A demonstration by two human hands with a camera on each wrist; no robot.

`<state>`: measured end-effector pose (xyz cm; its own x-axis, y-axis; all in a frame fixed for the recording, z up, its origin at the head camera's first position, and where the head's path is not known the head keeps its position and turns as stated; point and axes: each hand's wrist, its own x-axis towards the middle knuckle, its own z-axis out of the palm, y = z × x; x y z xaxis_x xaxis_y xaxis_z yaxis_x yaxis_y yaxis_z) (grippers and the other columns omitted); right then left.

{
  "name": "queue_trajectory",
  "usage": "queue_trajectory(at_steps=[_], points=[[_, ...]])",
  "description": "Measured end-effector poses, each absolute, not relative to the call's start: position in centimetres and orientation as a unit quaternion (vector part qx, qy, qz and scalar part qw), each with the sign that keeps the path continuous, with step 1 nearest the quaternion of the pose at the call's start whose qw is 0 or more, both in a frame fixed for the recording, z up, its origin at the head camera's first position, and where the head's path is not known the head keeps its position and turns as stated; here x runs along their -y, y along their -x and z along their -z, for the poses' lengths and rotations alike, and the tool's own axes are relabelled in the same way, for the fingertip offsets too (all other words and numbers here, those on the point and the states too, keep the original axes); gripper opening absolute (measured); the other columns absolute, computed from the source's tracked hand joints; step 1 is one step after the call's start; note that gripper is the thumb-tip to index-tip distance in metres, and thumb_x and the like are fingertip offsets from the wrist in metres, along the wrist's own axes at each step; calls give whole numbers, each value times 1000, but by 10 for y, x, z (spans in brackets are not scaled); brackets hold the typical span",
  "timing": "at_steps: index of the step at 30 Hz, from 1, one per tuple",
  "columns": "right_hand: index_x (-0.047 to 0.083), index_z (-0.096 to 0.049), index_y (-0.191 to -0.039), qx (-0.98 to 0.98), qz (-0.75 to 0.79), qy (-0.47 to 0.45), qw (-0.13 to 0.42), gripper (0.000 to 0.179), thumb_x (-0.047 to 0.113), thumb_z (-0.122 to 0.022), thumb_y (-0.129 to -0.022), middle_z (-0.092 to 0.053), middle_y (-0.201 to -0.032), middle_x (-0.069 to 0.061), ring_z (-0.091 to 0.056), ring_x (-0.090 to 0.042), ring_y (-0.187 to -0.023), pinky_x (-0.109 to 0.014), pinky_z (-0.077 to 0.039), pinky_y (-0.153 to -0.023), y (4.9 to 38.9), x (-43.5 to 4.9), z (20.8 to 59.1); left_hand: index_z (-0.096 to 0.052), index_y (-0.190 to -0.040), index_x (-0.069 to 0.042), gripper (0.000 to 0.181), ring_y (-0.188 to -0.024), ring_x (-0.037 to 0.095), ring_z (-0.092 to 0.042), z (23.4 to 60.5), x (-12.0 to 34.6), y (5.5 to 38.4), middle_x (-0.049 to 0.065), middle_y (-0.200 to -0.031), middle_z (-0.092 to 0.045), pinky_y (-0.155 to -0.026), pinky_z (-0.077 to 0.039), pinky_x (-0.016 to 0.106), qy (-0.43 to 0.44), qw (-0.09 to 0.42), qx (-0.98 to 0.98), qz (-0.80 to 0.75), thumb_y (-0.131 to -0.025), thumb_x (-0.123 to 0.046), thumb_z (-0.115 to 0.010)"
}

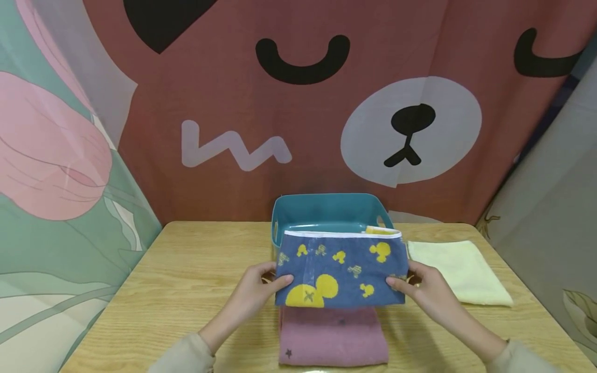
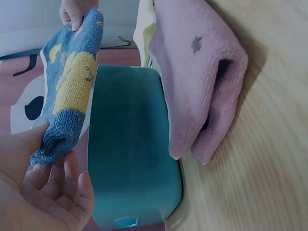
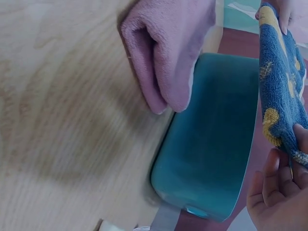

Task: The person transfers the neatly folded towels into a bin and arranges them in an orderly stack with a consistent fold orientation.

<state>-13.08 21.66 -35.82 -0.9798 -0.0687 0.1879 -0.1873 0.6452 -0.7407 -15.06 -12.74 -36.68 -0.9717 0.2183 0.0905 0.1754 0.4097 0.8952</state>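
Observation:
A folded blue towel (image 1: 342, 269) with yellow mouse-head patterns and a white edge is held up between both hands. My left hand (image 1: 263, 282) pinches its left end, thumb on the front and fingers behind; the left wrist view shows the folded end of the towel (image 2: 72, 91) in that grip. At the other end my right hand (image 1: 426, 282) pinches it the same way, as the right hand (image 3: 284, 185) shows in its own wrist view. Below the blue towel lies a folded pink towel (image 1: 333, 336) with a small dark star, its far part hidden.
Behind the towels stands a teal basket (image 1: 326, 207) with handle holes, partly covered by the blue towel in the head view. A pale yellow towel (image 1: 462, 272) lies to the right on the wooden table (image 1: 186, 280). A printed curtain (image 1: 224, 93) hangs behind the table.

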Motion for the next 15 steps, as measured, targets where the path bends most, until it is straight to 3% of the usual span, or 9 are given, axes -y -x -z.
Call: queue_trajectory(at_steps=[15], points=[[1,-69,-107,903,-414,-93,65,28,24,-74,-91,-66,-79,-1,-56,-18,-72,-29,-44,-56,154,-216,347,-73,-96,-8,17,-81,15,-60,358,126,172,-2,-83,-68,-68,-50,32,-97,-18,-849,-519,-90,-24,-75]])
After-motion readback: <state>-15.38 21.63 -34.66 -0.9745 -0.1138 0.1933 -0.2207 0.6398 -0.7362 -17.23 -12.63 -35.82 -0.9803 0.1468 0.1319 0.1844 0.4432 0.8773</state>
